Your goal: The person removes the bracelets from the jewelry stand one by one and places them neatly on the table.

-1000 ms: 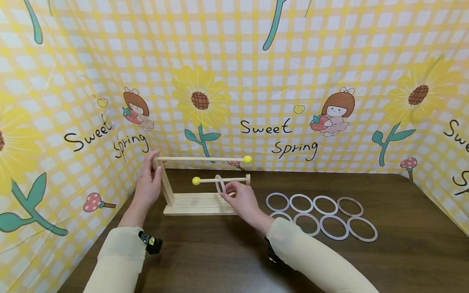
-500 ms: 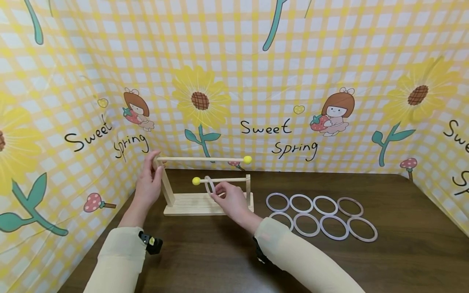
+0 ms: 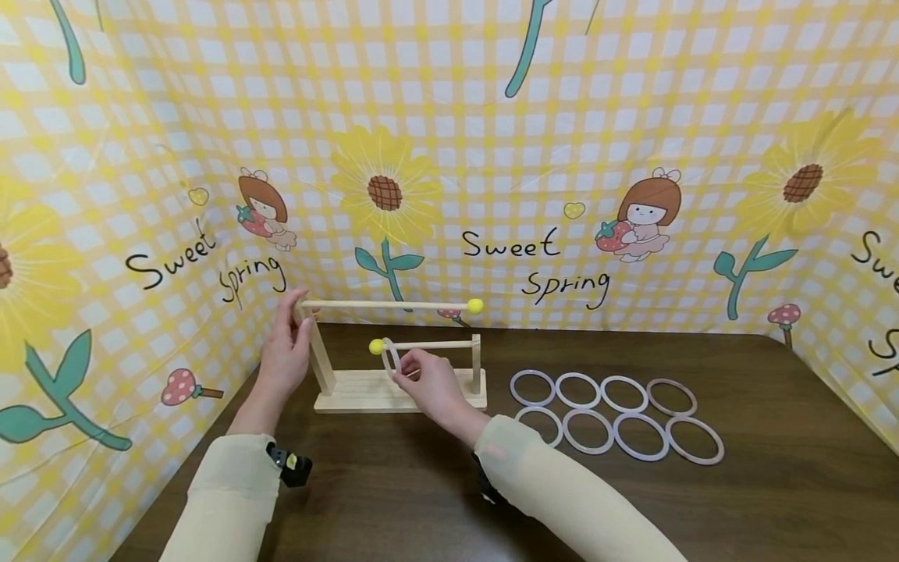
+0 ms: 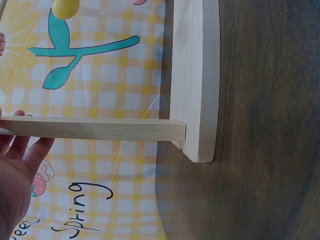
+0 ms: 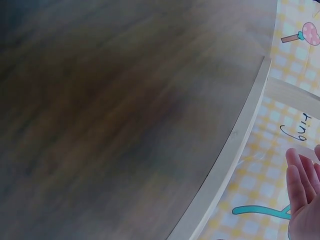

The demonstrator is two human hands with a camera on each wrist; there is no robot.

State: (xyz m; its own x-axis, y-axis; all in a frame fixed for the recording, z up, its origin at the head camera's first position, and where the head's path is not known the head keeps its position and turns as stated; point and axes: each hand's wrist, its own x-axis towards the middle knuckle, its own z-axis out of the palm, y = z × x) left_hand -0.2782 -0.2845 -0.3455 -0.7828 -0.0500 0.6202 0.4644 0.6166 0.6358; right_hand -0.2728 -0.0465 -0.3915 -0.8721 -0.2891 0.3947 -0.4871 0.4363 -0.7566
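Note:
A wooden stand with a flat base (image 3: 361, 396) holds a long upper rod (image 3: 393, 305) and a shorter lower rod (image 3: 438, 345), each tipped with a yellow ball. My left hand (image 3: 286, 351) grips the top of the tall left post (image 3: 322, 363); in the left wrist view its fingers curl round that post (image 4: 110, 129). My right hand (image 3: 437, 390) pinches a pale ring (image 3: 385, 362) by its lower right side. The ring stands upright around the lower rod, right beside its yellow ball (image 3: 376, 346). At the right wrist view's edge, the right hand (image 5: 304, 195) shows only partly.
Several pale rings lie in two rows on the dark table (image 3: 787, 406), right of the stand; the right sleeve (image 3: 562, 476) partly covers the nearest left ring (image 3: 541, 410). A yellow checked cloth (image 3: 449, 140) hangs behind and at both sides.
My right hand has moved left, sliding the ring along the lower rod from near its middle to the yellow ball. My left hand stays on the post.

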